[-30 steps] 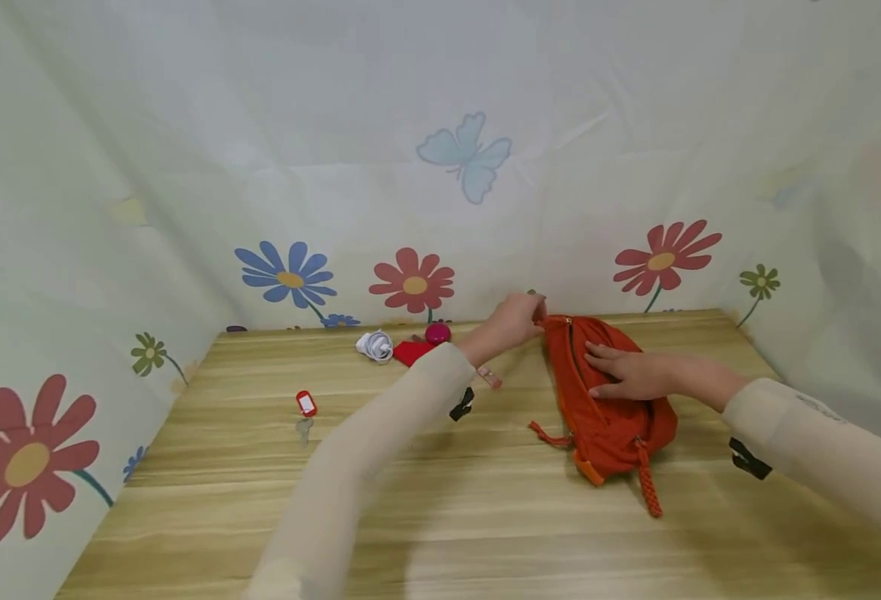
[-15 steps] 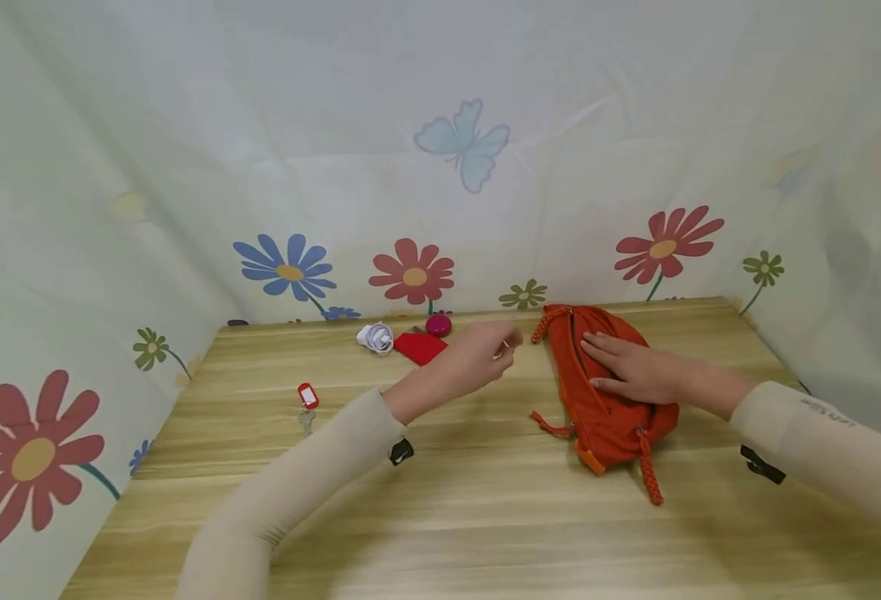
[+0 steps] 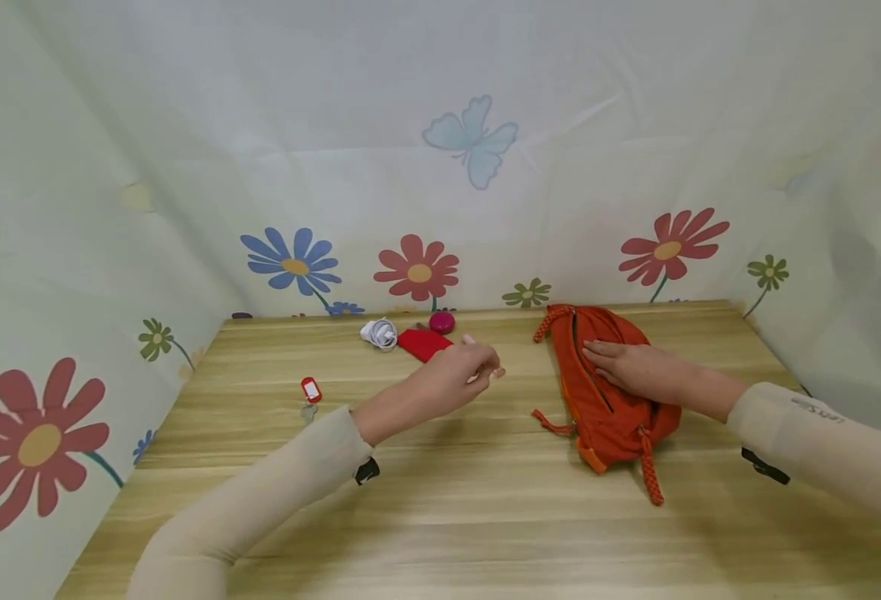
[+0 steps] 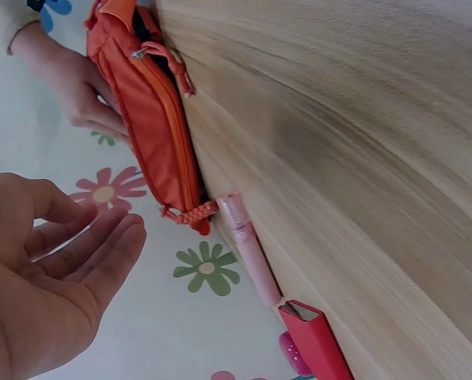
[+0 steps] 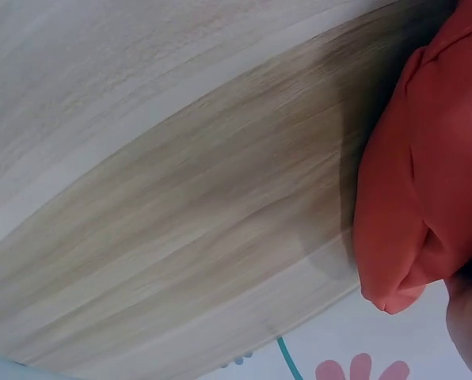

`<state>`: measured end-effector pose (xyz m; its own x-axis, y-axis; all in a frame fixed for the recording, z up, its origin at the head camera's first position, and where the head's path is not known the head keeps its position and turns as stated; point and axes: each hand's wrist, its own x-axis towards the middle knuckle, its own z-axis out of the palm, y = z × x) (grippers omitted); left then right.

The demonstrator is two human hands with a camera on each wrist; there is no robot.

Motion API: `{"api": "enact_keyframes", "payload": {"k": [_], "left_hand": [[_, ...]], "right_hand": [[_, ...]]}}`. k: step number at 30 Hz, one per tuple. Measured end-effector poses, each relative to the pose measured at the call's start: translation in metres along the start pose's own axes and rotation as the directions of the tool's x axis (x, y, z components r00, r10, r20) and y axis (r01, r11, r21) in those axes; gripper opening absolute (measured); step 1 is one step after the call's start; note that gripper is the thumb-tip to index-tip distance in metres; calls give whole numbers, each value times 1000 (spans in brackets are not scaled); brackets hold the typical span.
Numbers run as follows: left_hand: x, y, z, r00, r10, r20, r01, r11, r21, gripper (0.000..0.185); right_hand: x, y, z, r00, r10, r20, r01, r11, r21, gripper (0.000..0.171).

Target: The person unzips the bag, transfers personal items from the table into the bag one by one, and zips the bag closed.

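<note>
An orange-red zippered bag [image 3: 598,417] with braided cord pulls lies on the wooden table [image 3: 530,533], right of centre in the head view. On its top rests my right hand [image 3: 638,371], fingers extended over the fabric. Only a small part of that hand shows at the edge of the right wrist view. My left hand [image 3: 440,383] hovers left of the bag with loosely bent fingers and nothing between them. In the left wrist view, a pink tube [image 4: 250,249] with a clear end lies between the bag and a red case [image 4: 315,340].
At the back, a coiled white cable [image 3: 380,333] lies beside the red case, and a pink rounded object [image 3: 443,322] sits behind that case. A key [image 3: 308,411] with a red tag [image 3: 311,389] lies farther left. Flower-printed cloth [image 3: 320,167] borders the table.
My left hand has let go of the cord pull at the bag's far end and drawn back left and nearer. My right hand has stayed on the bag, shifting slightly.
</note>
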<state>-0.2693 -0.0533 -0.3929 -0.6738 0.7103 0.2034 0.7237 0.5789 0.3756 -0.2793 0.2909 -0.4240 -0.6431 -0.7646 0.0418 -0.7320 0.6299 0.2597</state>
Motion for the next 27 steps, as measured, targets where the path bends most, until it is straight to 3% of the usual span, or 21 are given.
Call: {"api": "enact_keyframes", "payload": {"k": [6,9,11,14,18,22,27], "left_hand": [[-4,-4,2,1000,-22,3,22,1000,-19,15],[-5,-4,1,999,-38,-1,38,999,-28,15],[-6,-4,2,999,-42,4,42,999,-33,15],[-6,-4,3,999,-37,18,38,998,-50,17],[-6,-3,4,999,-38,39,41,996,-76,21],[-7,-2,6,998,-52,46,56,995,-84,23],[-6,-4,10,997,-67,43,70,995,-76,24]], "right_hand": [[-3,1,-8,998,-59,-29,53,981,-188,41],[-4,2,-12,998,-21,-67,8,982,-190,42],[-5,4,-13,997,24,-73,-33,991,-128,43],[-5,3,-14,990,142,-17,-141,988,58,52],[-5,-3,-10,953,283,107,-301,920,249,79],[-5,-10,-2,937,314,155,-347,894,285,86],[-4,-14,3,947,294,132,-321,896,307,69]]}}
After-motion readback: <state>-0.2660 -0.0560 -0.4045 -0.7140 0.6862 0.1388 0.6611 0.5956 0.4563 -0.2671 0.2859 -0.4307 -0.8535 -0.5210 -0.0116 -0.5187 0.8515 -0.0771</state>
